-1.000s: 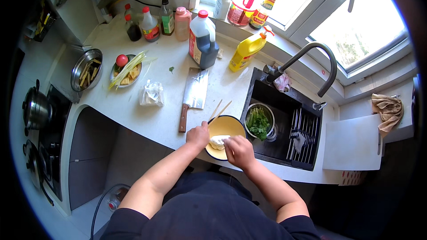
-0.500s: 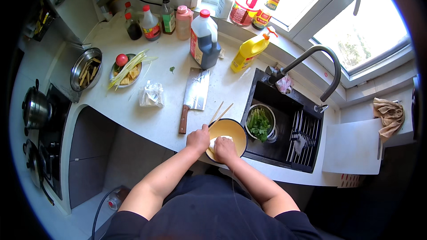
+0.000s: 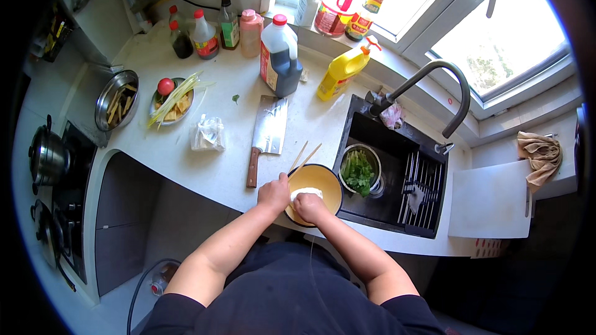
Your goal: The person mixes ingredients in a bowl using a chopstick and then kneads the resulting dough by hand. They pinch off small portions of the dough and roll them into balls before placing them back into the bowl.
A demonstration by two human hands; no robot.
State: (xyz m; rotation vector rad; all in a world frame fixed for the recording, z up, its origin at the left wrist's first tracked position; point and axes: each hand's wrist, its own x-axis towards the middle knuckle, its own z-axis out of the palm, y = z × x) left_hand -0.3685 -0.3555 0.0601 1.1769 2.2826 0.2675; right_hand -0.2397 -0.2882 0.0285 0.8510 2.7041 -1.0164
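Note:
A yellow bowl [image 3: 323, 181] stands on the white counter [image 3: 211, 167] beside the sink. A white lump [image 3: 308, 193] lies inside it. My left hand [image 3: 274, 193] grips the bowl's near-left rim. My right hand [image 3: 310, 207] is over the bowl's near edge, its fingers closed on the white lump. A pair of wooden chopsticks [image 3: 302, 156] rests against the bowl's far rim. A cleaver [image 3: 266, 136] with a wooden handle lies flat to the left of the bowl.
A black sink [image 3: 397, 167] holds a metal bowl of greens [image 3: 359, 170] under a dark tap [image 3: 434, 87]. Bottles [image 3: 279, 56] line the back of the counter. A plate of vegetables [image 3: 171, 96], a crumpled plastic bag [image 3: 208, 133], a white cutting board [image 3: 490, 201] and stove pots [image 3: 46, 155] surround it.
Both hands have drawn closer together at the bowl's near edge. My right hand has shifted left onto the white lump.

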